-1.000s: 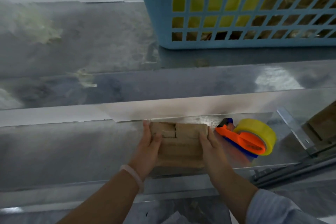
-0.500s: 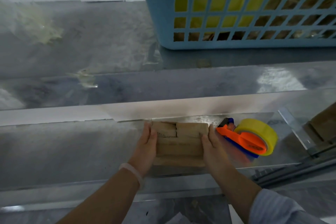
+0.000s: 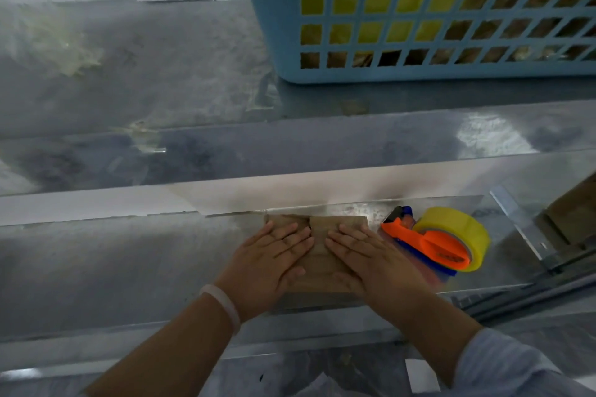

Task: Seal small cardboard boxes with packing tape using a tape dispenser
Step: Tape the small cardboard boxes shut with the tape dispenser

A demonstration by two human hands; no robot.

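Both straight-fingered, my left hand (image 3: 269, 256) and right hand (image 3: 374, 256) press the cardboard box (image 3: 318, 253); the tape dispenser (image 3: 433, 243) sits just beside the right.

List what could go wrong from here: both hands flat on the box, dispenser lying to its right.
1. Only the left hand and right hand press the box flaps shut; lifting the right one for the dispenser may let them spring open.
2. The dispenser's cutter end seems to face the box; a careless grab could nick fingers.
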